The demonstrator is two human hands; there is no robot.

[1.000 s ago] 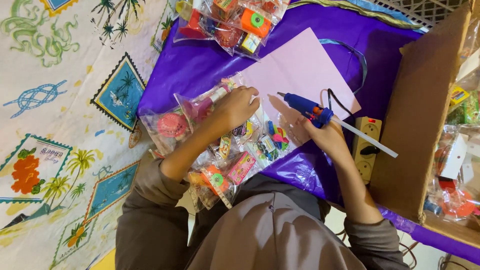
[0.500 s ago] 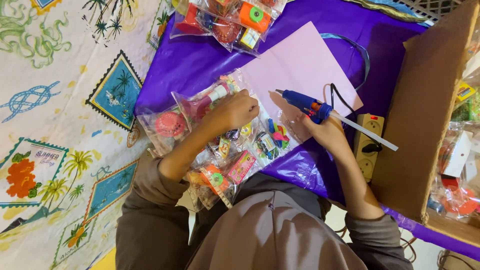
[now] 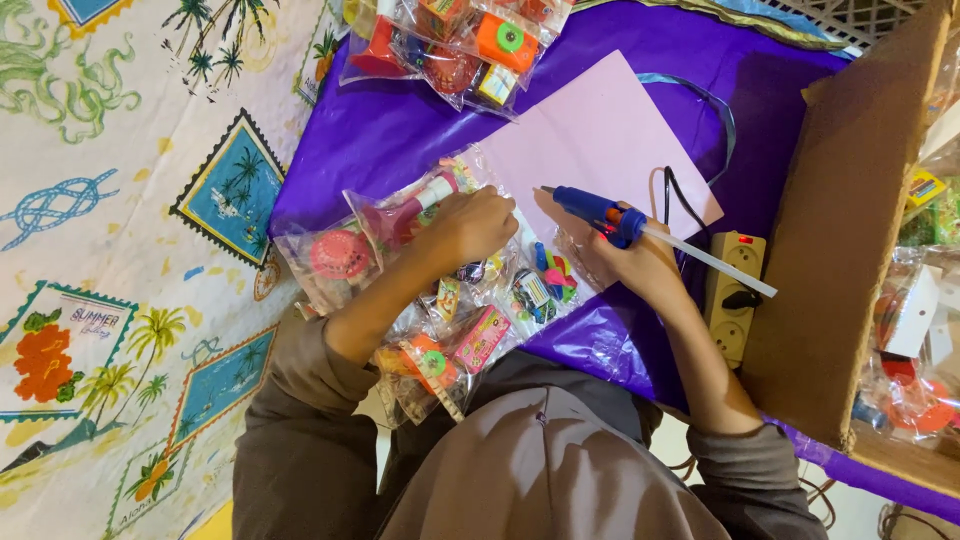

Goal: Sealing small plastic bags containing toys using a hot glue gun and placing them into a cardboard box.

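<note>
My left hand presses down on a strip of clear plastic packets filled with small colourful toys, lying across a purple cloth. My right hand grips a blue glue gun with a white glue stick sticking out of its back. The nozzle points toward my left hand, at the edge of a pink paper sheet where the packets overlap it. The two hands are a short gap apart.
Another heap of toy packets lies at the far edge of the cloth. A cream power strip and a brown cardboard box holding more packets stand at the right. A blue ribbon curls behind the sheet. A patterned sheet covers the left.
The glue gun's nozzle has edged slightly toward my left hand. My left hand stays pressed on the packets.
</note>
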